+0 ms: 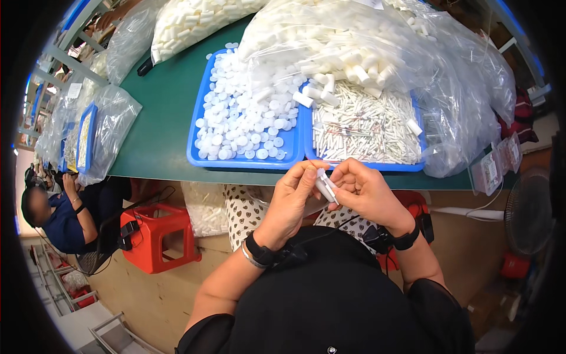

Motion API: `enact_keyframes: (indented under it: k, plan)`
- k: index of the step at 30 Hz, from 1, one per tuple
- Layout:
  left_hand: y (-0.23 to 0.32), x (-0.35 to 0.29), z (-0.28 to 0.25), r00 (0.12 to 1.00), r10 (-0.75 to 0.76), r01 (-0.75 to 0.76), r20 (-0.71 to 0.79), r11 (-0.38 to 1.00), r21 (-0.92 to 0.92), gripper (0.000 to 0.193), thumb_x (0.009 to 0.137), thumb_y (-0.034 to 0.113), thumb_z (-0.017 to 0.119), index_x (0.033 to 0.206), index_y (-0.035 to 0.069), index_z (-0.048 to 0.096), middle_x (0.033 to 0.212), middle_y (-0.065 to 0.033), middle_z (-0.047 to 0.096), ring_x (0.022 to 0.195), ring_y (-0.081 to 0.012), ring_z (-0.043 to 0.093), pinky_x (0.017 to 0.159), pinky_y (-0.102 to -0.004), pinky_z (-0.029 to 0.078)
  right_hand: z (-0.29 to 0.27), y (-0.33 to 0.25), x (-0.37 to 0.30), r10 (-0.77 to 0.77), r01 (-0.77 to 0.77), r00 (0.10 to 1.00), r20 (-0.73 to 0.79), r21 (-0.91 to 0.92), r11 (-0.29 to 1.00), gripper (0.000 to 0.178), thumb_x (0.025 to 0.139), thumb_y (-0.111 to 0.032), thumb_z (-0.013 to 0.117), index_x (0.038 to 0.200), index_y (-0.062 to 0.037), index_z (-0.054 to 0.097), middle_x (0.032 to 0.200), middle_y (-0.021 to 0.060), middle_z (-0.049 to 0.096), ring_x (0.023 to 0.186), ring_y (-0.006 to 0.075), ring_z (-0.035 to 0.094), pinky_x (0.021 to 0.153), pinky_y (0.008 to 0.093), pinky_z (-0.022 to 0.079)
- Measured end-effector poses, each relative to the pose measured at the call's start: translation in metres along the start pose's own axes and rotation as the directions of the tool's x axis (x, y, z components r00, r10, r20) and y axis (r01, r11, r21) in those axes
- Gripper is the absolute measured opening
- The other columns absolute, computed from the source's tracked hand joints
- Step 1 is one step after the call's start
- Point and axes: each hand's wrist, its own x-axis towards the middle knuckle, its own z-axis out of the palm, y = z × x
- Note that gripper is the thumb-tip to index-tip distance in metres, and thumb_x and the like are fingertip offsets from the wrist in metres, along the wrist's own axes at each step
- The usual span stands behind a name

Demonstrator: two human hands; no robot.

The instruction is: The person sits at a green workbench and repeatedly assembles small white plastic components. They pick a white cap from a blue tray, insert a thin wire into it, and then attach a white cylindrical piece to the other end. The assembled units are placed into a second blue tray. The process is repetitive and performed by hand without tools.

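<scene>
Just in front of the table's near edge, my two hands meet around a small white cylinder [323, 186]. My left hand [293, 193] pinches it between thumb and fingers. The fingers of my right hand [364, 190] are closed at its other side, where a thin white stick-like piece [331, 189] shows against the cylinder. Whether that piece is inside or beside the cylinder, I cannot tell. Beyond my hands, one blue tray [191, 141] holds translucent white discs [236, 127]. The blue tray beside it [383, 167] holds thin white sticks [362, 130] with several white cylinders on top.
A big clear bag of white cylinders [330, 35] spills over both trays on the green table [159, 118]. Another full bag [194, 26] lies behind. A red stool [156, 239] stands at left, near a seated person [71, 218]. A fan [530, 206] is at right.
</scene>
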Motion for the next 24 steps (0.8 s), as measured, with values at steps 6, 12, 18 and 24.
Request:
enact_keyframes:
  k: [6, 12, 18, 24]
  plan:
    - [-0.008, -0.001, -0.007, 1.0, 0.009, -0.008, -0.008, 0.998, 0.069, 0.033, 0.104, 0.025, 0.051, 0.122, 0.0, 0.062, 0.086, 0.0019, 0.057, 0.076, -0.0035, 0.051, 0.073, -0.0186, 0.044, -0.006, 0.001, 0.004, 0.099, -0.123, 0.99, 0.102, 0.275, 0.953, 0.011, 0.098, -0.003, 0.053, 0.107, -0.0005, 0.049, 0.096, 0.0137, 0.067, 0.078, 0.0154, 0.068, 0.068, 0.0262, 0.056]
    - [0.004, -0.009, 0.004, 1.0, 0.009, -0.014, 0.025, 0.976, 0.218, 0.035, 0.1, 0.017, 0.057, 0.131, 0.0, 0.056, 0.1, -0.0025, 0.064, 0.083, -0.0061, 0.057, 0.075, -0.0202, 0.048, -0.002, 0.0, 0.002, 0.064, -0.073, 0.996, 0.057, 0.173, 0.982, 0.013, 0.099, -0.014, 0.056, 0.104, -0.0023, 0.051, 0.091, 0.0115, 0.068, 0.075, 0.0149, 0.067, 0.069, 0.0294, 0.055]
    - [0.002, -0.007, -0.01, 0.989, -0.15, 0.149, -0.006, 0.987, -0.052, 0.027, 0.097, 0.017, 0.063, 0.119, 0.004, 0.058, 0.102, -0.0059, 0.066, 0.076, -0.0081, 0.057, 0.068, -0.0197, 0.048, -0.099, -0.022, 0.022, -0.507, -0.097, 0.838, -0.201, -0.97, 0.224, 0.011, 0.091, -0.011, 0.057, 0.095, -0.0006, 0.06, 0.086, 0.0241, 0.067, 0.079, 0.0404, 0.066, 0.071, 0.0448, 0.052]
    - [-0.012, -0.001, -0.009, 0.959, -0.243, 0.267, 0.145, 0.949, -0.17, 0.014, 0.104, 0.022, 0.049, 0.109, 0.011, 0.042, 0.106, -0.0149, 0.065, 0.074, -0.0098, 0.06, 0.068, -0.0239, 0.053, -0.214, 0.007, 0.031, -0.401, -0.485, 0.83, -0.387, -0.856, -0.178, 0.023, 0.084, -0.022, 0.066, 0.094, -0.0013, 0.062, 0.088, 0.0227, 0.067, 0.086, 0.0433, 0.064, 0.073, 0.0506, 0.05]
